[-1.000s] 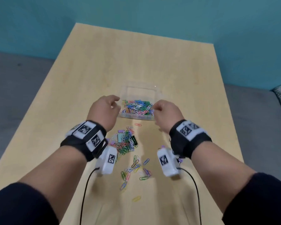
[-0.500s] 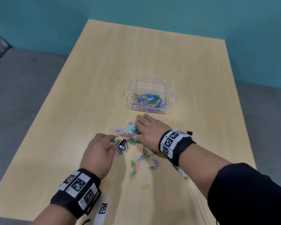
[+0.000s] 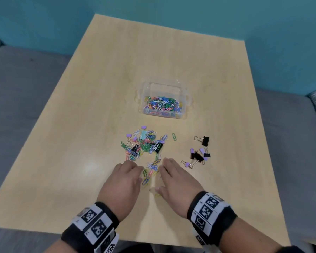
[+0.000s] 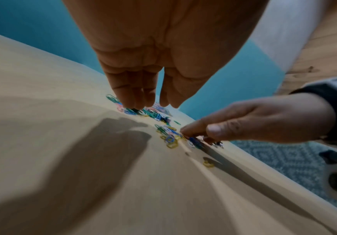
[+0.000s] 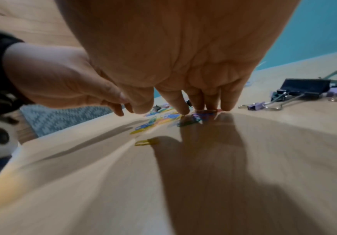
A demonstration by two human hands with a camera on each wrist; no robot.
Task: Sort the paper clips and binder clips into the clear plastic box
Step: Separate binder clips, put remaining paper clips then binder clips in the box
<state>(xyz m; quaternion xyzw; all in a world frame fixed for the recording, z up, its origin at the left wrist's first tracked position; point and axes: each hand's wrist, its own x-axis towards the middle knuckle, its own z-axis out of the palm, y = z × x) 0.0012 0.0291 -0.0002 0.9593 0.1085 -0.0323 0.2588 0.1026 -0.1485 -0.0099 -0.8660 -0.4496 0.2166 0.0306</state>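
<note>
The clear plastic box (image 3: 184,114) stands mid-table, partly filled with coloured paper clips (image 3: 162,105). Nearer me lies a mixed pile of paper clips and binder clips (image 3: 144,143). A separate group of black and purple binder clips (image 3: 199,155) lies to its right, also seen as binder clips (image 5: 296,92). Between my hands is a small cluster of paper clips (image 3: 150,170). My left hand (image 3: 138,170) touches the table at the cluster's left with near-straight fingers (image 4: 135,101). My right hand (image 3: 162,165) presses straight fingertips (image 5: 209,106) on clips at its right. Neither hand holds anything.
One yellow paper clip (image 3: 158,195) lies alone near my right thumb, and one green clip (image 3: 174,136) lies right of the pile. The table's near edge (image 3: 44,231) runs just below my wrists. Grey seating flanks the table (image 3: 98,88).
Both hands left the box, passed over the main pile and came back toward me to the small near cluster. A group of binder clips now lies apart at the right.
</note>
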